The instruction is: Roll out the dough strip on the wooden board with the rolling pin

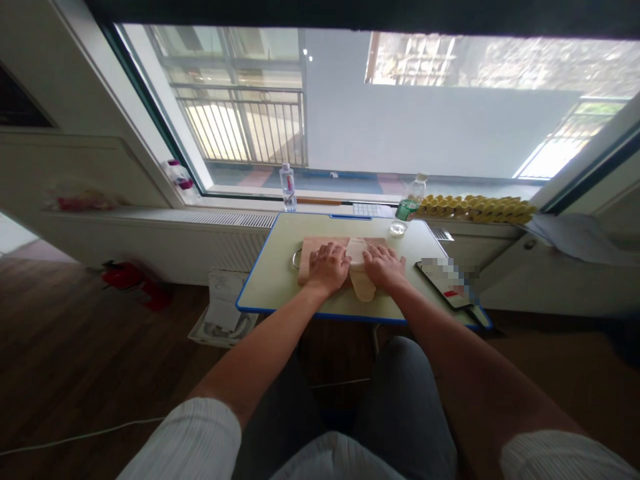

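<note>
A pale cream, soft flat piece (364,288) lies over a wooden board (311,248) with a metal ring handle at its left end. Its rounded lower end hangs past the board's near edge, and a crease crosses it between my hands. My left hand (329,265) rests on the board with curled fingers gripping the left edge of the piece. From the other side, my right hand (385,267) grips the right edge, fingers bent and close together. Whether the piece is cloth or dough I cannot tell; the thumbs are mostly hidden.
The board lies on a small blue-edged table (270,267). A green-labelled bottle (407,205) stands at the back right, a tablet-like device (445,283) at the right. On the windowsill are a clear bottle (287,188) and yellow objects (475,209). An open box (223,313) sits on the floor.
</note>
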`<state>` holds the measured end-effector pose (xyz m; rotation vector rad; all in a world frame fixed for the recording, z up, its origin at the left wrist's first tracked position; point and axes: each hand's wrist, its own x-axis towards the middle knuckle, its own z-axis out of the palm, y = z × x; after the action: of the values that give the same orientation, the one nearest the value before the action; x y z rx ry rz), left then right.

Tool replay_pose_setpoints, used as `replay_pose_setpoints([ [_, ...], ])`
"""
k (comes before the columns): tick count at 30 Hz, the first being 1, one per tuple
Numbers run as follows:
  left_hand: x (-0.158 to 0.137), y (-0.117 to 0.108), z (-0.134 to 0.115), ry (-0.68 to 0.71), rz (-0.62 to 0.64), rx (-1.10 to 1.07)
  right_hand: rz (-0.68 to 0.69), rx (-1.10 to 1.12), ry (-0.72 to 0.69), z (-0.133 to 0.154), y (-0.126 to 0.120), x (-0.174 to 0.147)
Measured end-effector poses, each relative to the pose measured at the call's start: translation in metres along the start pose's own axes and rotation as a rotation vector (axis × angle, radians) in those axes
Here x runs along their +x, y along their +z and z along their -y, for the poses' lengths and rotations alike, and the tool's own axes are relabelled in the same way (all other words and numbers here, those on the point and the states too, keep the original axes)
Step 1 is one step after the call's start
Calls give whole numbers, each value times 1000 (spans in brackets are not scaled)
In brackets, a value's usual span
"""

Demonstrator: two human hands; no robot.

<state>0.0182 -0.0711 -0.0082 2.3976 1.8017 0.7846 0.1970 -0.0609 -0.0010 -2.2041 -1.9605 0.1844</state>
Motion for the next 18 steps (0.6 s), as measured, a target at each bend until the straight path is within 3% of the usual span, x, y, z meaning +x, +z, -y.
replay_pose_setpoints([
  [6, 33, 23, 2, -103, 169, 74, -66, -34, -11, 2, -1, 9],
  [18, 76, 26, 6, -123, 307, 100, -38, -88, -56, -7, 4, 56],
])
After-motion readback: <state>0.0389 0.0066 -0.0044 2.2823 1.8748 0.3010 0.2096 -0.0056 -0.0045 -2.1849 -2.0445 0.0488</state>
